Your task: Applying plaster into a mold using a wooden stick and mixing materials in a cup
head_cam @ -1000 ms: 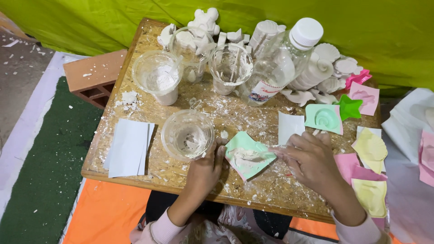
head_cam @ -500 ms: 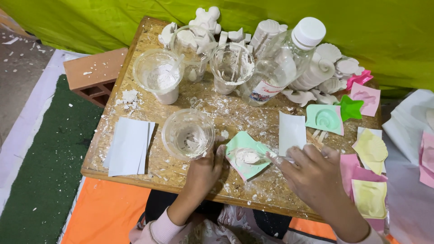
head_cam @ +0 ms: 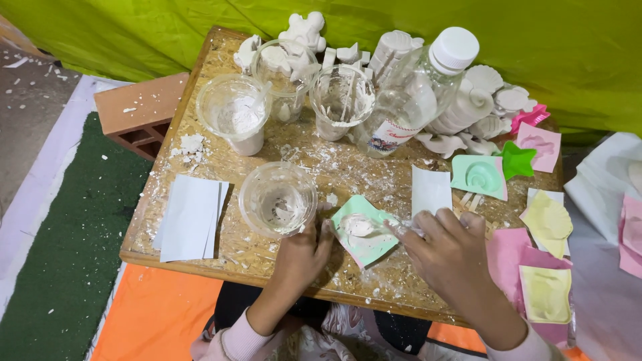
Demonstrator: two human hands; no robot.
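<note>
Plaster (head_cam: 358, 226) fills green mould (head_cam: 366, 230) beside cup (head_cam: 277, 199).

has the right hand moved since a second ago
Yes, slightly. The right hand has slid left toward the green mould, judged against the white card on the board; its spoon tip now rests in the mould's cavity.

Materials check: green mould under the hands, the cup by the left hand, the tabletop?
Green mould: looks like thin flexible plastic or silicone, matte, with a white plaster-like paste in its cavity. Cup by the left hand: clear thin plastic, glossy, smeared with white residue. Tabletop: looks like chipboard, with visible pressed wood flakes, unfinished and dusted white.
</note>
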